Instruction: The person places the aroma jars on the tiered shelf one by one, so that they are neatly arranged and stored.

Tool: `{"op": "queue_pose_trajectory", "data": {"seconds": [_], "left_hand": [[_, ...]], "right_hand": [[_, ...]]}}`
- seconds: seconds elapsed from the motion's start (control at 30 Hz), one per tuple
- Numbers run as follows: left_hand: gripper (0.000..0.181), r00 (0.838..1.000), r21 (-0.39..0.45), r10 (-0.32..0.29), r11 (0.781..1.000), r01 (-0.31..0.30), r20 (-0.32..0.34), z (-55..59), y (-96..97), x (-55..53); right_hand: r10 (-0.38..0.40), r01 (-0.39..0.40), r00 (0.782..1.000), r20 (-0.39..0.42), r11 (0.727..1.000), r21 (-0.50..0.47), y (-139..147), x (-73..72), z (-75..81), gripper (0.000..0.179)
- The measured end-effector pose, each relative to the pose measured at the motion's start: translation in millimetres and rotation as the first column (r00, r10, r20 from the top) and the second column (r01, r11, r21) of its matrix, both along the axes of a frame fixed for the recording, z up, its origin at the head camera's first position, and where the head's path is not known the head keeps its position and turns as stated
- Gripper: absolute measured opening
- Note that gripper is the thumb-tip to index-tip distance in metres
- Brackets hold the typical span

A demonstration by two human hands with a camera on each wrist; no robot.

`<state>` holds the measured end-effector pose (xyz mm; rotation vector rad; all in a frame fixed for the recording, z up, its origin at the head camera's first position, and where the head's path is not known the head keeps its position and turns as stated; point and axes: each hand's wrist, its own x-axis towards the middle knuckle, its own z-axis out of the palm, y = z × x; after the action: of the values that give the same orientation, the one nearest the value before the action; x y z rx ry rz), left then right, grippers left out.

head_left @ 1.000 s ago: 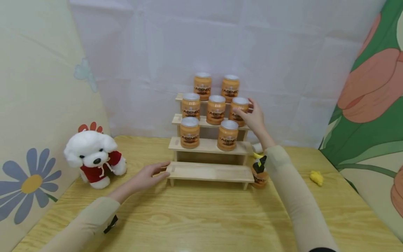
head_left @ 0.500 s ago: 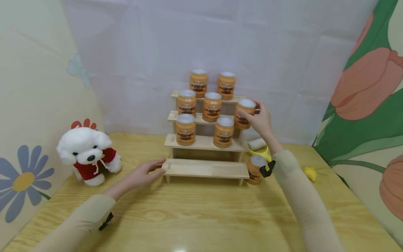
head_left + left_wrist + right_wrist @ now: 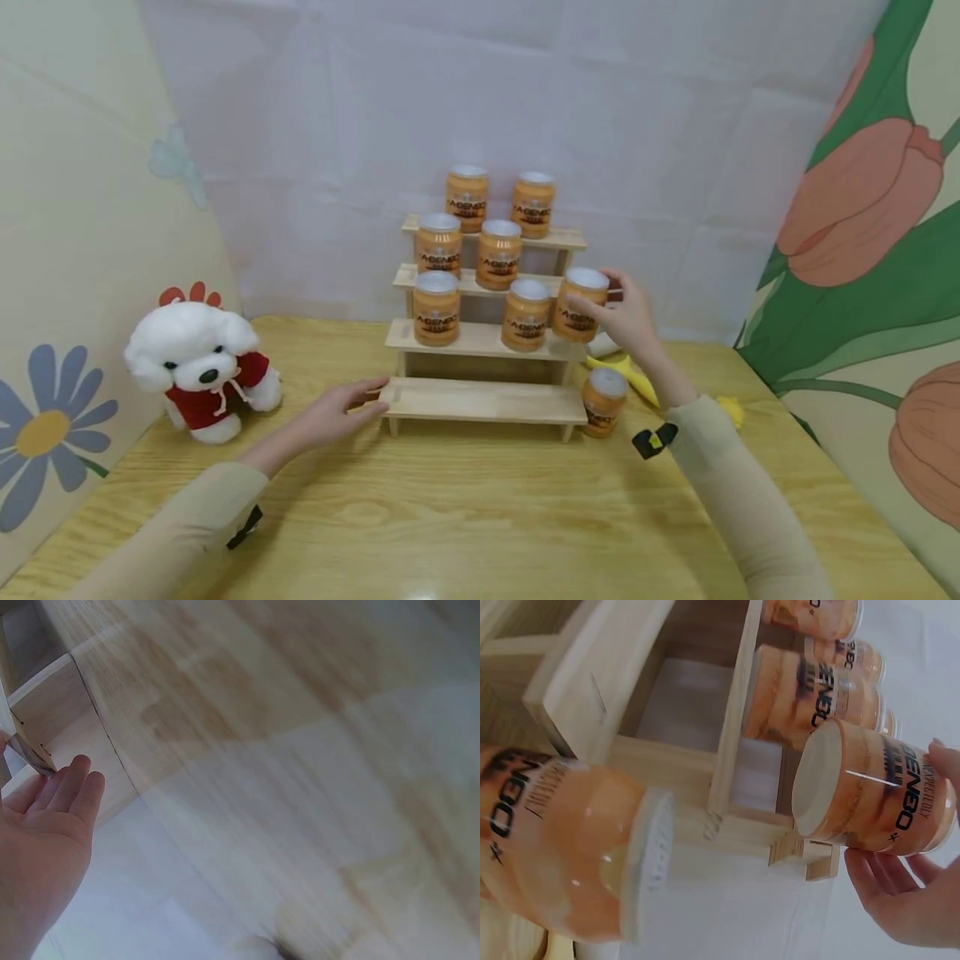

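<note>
My right hand (image 3: 633,321) grips an orange can (image 3: 580,304) with a pale lid, fingers and thumb around its sides. In the head view this can is at the right end of the wooden stepped shelf (image 3: 487,400), beside another orange can (image 3: 527,317) on the second step from the bottom. In the right wrist view the held can (image 3: 885,787) shows its pale end; whether it touches the shelf I cannot tell. My left hand (image 3: 337,412) rests its extended fingers against the left end of the lowest step. The left wrist view shows these fingers (image 3: 73,784) at the wood.
Several matching cans (image 3: 467,200) stand on the upper steps. One can (image 3: 603,404) stands on the table by the shelf's right end, near a yellow object (image 3: 641,385) and a white cylinder (image 3: 602,346). A plush dog (image 3: 202,375) sits at left; a small yellow item (image 3: 729,412) lies right.
My right hand has lifted the can off the right end of the third step and brought it down and forward to the step below. My left hand stays at the lowest step.
</note>
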<state>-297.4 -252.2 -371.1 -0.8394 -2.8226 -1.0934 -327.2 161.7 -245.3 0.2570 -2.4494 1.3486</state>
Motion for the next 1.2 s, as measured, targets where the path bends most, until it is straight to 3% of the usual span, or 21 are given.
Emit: {"op": "queue_pose_trajectory", "data": {"seconds": [0.23,0.57,0.87,1.2], "left_hand": [[0.059,1.000,-0.006,0.003,1.000,-0.003,0.002,1.4,0.5,1.0],[0.058,1.000,-0.011,-0.002,1.000,0.002,-0.005,0.2,0.2,-1.3],[0.059,1.000,-0.006,-0.006,1.000,0.006,0.006,-0.9,-0.1,-2.0],[0.057,1.000,-0.006,-0.006,1.000,0.006,-0.001,0.2,-0.7,-0.3]], "right_hand": [[0.067,-0.067,0.997,0.039,0.998,0.000,-14.3,19.0,-10.0,0.071],[0.187,-0.185,0.981,0.040,0.981,-0.051,-43.2,33.5,-23.9,0.065],[0.226,-0.225,0.968,0.111,0.974,-0.017,-74.8,37.1,-42.6,0.068],[0.315,-0.315,0.947,0.062,0.949,-0.011,-104.8,38.0,-53.7,0.065]]}}
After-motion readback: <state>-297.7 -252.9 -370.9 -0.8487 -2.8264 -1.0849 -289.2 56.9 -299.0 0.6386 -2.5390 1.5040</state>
